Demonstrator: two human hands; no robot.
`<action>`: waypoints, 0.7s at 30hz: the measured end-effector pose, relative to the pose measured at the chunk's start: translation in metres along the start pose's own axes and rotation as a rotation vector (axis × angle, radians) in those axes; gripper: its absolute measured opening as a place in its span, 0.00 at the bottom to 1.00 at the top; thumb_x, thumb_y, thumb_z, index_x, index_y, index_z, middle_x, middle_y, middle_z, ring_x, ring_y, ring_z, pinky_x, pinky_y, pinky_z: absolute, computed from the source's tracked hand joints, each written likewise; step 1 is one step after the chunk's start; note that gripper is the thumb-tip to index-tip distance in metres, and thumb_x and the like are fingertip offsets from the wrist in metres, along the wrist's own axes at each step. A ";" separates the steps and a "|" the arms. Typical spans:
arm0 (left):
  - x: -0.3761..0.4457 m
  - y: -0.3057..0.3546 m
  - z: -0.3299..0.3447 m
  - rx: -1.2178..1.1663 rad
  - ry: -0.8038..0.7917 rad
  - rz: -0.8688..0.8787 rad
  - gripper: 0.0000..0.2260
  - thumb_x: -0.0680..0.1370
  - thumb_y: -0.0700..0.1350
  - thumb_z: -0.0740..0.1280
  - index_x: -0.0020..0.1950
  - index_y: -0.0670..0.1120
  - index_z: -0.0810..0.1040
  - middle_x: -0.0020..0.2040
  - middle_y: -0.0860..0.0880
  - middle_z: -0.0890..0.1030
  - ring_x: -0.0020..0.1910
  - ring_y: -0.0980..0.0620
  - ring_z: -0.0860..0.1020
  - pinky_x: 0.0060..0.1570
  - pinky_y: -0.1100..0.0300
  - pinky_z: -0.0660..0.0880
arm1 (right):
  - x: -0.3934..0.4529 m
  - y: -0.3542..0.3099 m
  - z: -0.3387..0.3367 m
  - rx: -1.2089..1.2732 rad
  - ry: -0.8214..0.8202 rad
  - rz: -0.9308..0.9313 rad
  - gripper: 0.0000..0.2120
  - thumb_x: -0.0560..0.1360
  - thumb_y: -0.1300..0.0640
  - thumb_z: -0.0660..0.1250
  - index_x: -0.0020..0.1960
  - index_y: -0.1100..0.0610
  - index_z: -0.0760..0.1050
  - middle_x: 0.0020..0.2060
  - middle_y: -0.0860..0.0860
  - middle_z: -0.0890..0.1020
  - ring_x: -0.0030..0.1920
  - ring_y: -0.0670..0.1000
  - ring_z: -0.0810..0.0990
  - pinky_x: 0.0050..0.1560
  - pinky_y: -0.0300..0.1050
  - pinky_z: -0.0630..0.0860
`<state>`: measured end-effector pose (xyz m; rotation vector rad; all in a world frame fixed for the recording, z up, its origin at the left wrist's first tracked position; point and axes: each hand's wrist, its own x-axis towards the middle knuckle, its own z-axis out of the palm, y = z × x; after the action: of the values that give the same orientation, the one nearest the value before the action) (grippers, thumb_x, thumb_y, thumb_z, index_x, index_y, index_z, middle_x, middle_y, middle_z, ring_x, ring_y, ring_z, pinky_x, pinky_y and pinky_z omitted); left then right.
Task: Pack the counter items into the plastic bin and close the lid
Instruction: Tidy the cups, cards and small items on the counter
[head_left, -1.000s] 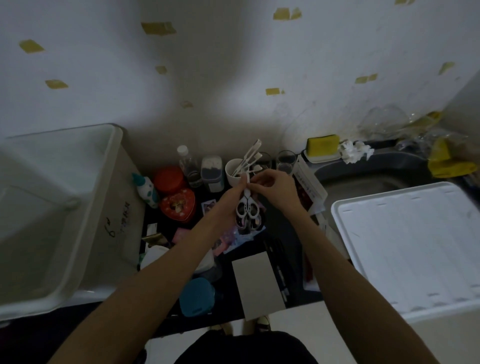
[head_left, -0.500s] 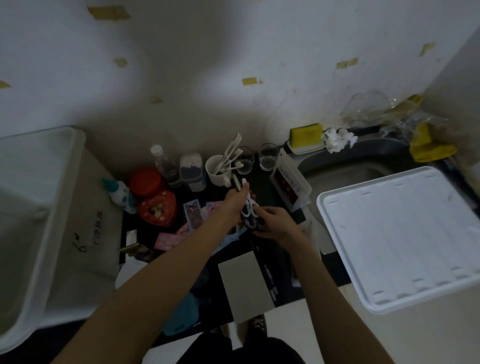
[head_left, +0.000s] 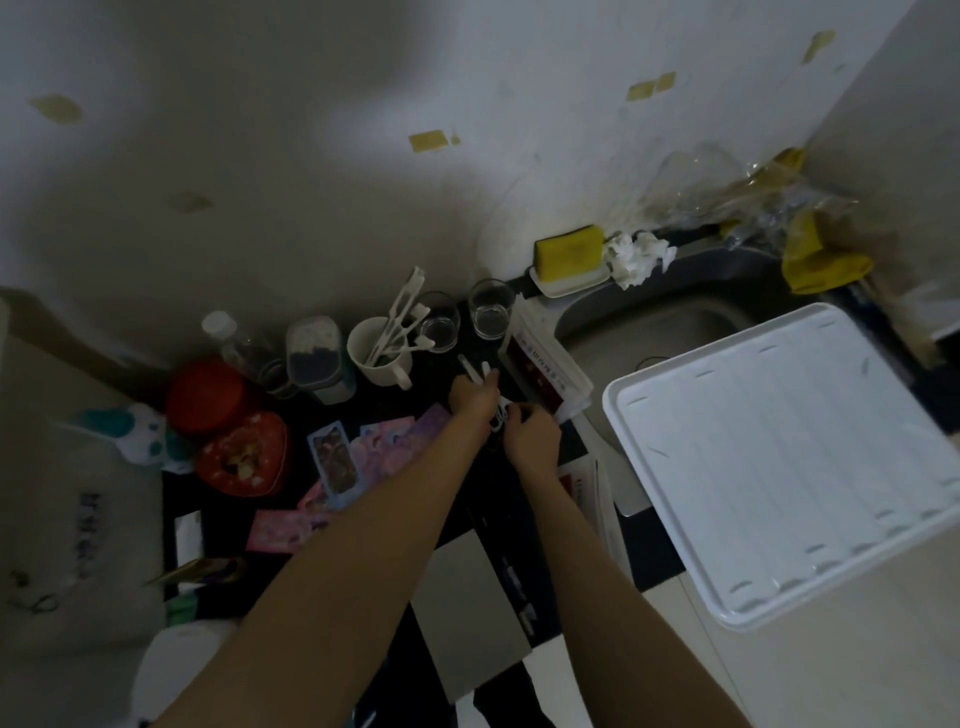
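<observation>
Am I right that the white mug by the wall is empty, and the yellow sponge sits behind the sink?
Not quite. The head view shows the white mug is not empty: several white utensils stand in it, leaning out over its rim. The rest holds: the mug is by the wall, and the yellow sponge sits behind the sink.

A black surface (head_left: 649, 540) carries a round red plastic lid (head_left: 207, 395), a red heart-shaped tin (head_left: 244, 460) with a pale printed pattern, pink and purple printed cards (head_left: 395, 441), a plain grey sheet of card (head_left: 470, 605) and a cream ceramic mug (head_left: 376, 353) of cream plastic utensils. By the far edge sits a yellow sponge (head_left: 569, 252) on a white dish. A white ribbed plastic bin lid (head_left: 779, 462) covers the grey sink (head_left: 649, 332).
</observation>
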<state>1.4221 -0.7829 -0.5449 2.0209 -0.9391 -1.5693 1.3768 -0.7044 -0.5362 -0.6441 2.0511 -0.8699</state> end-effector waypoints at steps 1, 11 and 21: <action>0.002 0.001 0.002 0.034 0.013 0.018 0.19 0.79 0.47 0.67 0.65 0.37 0.74 0.62 0.39 0.79 0.60 0.41 0.78 0.52 0.56 0.73 | 0.004 0.003 0.004 -0.029 0.018 -0.002 0.14 0.81 0.54 0.58 0.62 0.56 0.77 0.61 0.58 0.78 0.57 0.55 0.78 0.61 0.52 0.76; 0.008 -0.002 0.000 0.333 0.050 0.163 0.23 0.74 0.46 0.73 0.65 0.40 0.73 0.64 0.40 0.76 0.62 0.42 0.76 0.57 0.56 0.73 | 0.002 0.006 0.004 -0.390 0.089 -0.176 0.18 0.79 0.56 0.61 0.68 0.48 0.73 0.69 0.53 0.71 0.69 0.59 0.67 0.69 0.59 0.65; 0.005 -0.009 -0.010 0.442 0.057 0.159 0.19 0.79 0.49 0.63 0.57 0.35 0.78 0.55 0.37 0.81 0.54 0.40 0.80 0.48 0.55 0.76 | -0.024 -0.009 -0.018 -0.264 0.010 -0.285 0.15 0.78 0.58 0.63 0.64 0.56 0.74 0.64 0.55 0.75 0.66 0.55 0.73 0.66 0.54 0.72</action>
<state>1.4345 -0.7814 -0.5512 2.1923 -1.4883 -1.2956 1.3762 -0.6873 -0.5106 -1.0988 2.1341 -0.7638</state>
